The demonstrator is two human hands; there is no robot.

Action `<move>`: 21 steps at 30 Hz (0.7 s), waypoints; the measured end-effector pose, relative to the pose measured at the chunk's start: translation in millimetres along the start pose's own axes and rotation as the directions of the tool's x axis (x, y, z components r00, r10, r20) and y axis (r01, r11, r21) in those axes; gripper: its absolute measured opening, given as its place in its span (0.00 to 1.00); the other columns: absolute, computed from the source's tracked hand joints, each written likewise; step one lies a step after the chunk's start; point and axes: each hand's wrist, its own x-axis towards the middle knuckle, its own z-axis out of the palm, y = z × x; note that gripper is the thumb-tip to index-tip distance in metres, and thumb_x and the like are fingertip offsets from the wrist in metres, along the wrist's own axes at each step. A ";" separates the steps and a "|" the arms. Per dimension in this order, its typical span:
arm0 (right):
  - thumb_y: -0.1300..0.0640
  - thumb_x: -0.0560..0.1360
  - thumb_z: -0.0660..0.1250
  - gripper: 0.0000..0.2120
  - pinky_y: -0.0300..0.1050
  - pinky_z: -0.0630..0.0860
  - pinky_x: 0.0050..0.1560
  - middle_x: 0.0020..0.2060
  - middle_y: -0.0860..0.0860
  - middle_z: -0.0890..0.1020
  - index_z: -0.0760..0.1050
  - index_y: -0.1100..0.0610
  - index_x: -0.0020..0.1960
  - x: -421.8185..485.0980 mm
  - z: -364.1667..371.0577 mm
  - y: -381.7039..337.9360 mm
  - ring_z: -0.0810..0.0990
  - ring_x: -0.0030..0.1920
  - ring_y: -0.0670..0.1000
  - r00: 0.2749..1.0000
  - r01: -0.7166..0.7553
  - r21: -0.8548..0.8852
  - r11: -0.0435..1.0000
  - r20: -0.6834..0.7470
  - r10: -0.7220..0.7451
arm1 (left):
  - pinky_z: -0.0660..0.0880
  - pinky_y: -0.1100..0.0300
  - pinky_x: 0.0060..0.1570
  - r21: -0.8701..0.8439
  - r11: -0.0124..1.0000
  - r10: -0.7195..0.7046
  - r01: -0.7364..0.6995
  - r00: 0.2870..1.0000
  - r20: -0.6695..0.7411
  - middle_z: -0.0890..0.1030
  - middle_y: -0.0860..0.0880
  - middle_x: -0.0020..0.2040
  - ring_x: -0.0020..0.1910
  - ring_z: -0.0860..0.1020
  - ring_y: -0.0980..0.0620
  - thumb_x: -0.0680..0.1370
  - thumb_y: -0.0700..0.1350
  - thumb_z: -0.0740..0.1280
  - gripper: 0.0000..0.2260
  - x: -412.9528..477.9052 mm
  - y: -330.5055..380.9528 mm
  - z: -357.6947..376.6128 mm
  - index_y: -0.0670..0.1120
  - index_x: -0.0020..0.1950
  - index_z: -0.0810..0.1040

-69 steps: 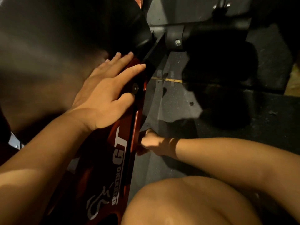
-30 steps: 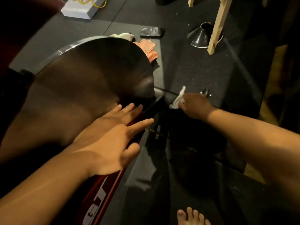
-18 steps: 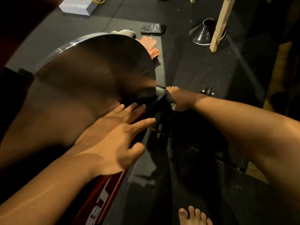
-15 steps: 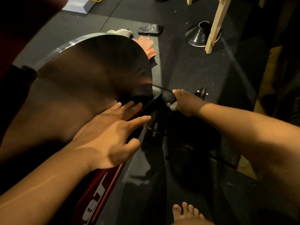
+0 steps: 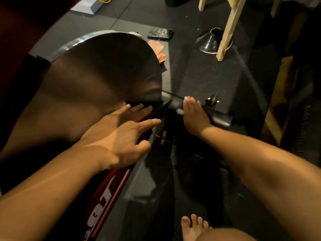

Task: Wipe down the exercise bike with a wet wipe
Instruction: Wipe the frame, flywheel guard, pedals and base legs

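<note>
A bare foot (image 5: 194,226) stands on the dark rubber floor mat (image 5: 199,75), just beside the bike's red frame (image 5: 107,192). Higher up the frame, the left hand (image 5: 119,136) lies flat as a brace, its fingers straight and spread, with the tips reaching the lower edge of the flywheel (image 5: 104,75).

Beyond it, the right hand (image 5: 194,117) is on the front stabiliser bar (image 5: 220,118). Its fingers lie close together and bend over the tube, clamping the wet wipe (image 5: 179,111) against it. Only white scraps of the wipe show, at the fingertips and beside the palm. The thumb is hidden.

The left fingertips are the main risk. If the flywheel turns while weight rests on that hand, they could be drawn into the gap where disc meets frame. The wipe is bunched small and could slide out from under the fingers on the round tube, so that bare skin rubs the bar. The small transport wheel (image 5: 212,100) just past the fingertips could also snag it.

The light is dim and warm, and the mat is speckled with pale dust. Farther off on the floor lie an orange cloth (image 5: 157,49) and a dark phone (image 5: 159,33). A black funnel-shaped object (image 5: 210,41) sits against a bare wooden leg (image 5: 229,26).
</note>
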 end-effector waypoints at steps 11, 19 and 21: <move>0.61 0.74 0.57 0.29 0.61 0.59 0.73 0.73 0.66 0.63 0.60 0.68 0.74 20.9 5.1 -8.2 0.61 0.74 0.65 0.963 0.264 -0.131 0.955 -0.013 -0.268 | 0.45 0.51 0.78 0.070 0.997 -0.035 0.032 0.999 0.038 0.43 0.61 0.80 0.79 0.40 0.56 0.65 0.64 0.43 0.36 -2.9 -7.0 -2.3 0.71 0.76 0.49; 0.50 0.82 0.53 0.22 0.54 0.60 0.71 0.68 0.58 0.72 0.65 0.59 0.73 -56.4 -5.4 90.0 0.69 0.69 0.61 0.976 -0.154 0.029 0.988 -0.153 0.157 | 0.34 0.66 0.71 -0.108 0.994 0.003 -0.004 1.000 -0.017 0.52 0.53 0.80 0.79 0.45 0.58 0.63 0.63 0.46 0.40 1.2 1.9 0.9 0.60 0.77 0.59; 0.46 0.82 0.50 0.21 0.53 0.69 0.62 0.59 0.60 0.78 0.71 0.56 0.65 -68.3 -6.1 90.4 0.74 0.60 0.65 0.912 -0.347 0.141 0.927 -0.178 0.369 | 0.35 0.65 0.72 -0.090 0.996 0.009 -0.010 1.000 -0.017 0.51 0.54 0.81 0.79 0.45 0.58 0.62 0.64 0.44 0.42 1.3 -0.5 0.9 0.62 0.77 0.58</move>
